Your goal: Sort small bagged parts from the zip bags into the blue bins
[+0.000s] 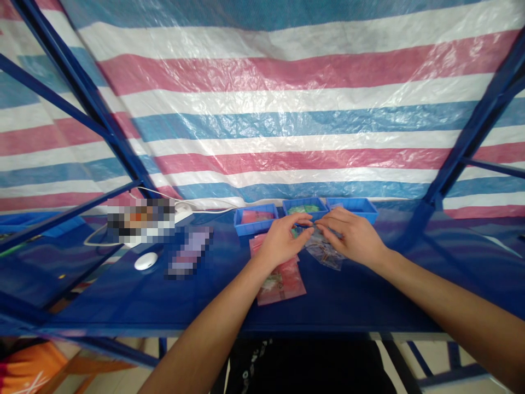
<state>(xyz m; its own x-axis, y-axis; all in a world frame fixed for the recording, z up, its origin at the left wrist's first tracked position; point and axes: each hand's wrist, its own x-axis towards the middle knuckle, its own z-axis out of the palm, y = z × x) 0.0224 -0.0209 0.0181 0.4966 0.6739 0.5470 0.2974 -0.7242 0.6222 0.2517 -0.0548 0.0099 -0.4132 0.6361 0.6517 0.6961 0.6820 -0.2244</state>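
Above the blue tabletop, a small clear plastic bag (pixel 326 254) with thin brownish pieces inside hangs between my hands. My left hand (pixel 285 239) pinches the bag's upper left edge, thumb and fingertips together. My right hand (pixel 351 235) grips the same top edge from the right, its fingers curled and close to the left fingertips. Beneath my left hand lie pink plastic bags (pixel 289 282), overlapping, with something pale and greenish inside the front one. Whether the clear bag's mouth is sealed cannot be made out.
Behind my hands stand a blue tray (pixel 237 223) with pink bags, a blue tray (pixel 286 206) with green pieces, and another blue tray (pixel 372 209). Leftward are a blurred phone (pixel 191 251), a white round case (pixel 146 261) and a power strip (pixel 143 238) with cables. Blue posts flank the table.
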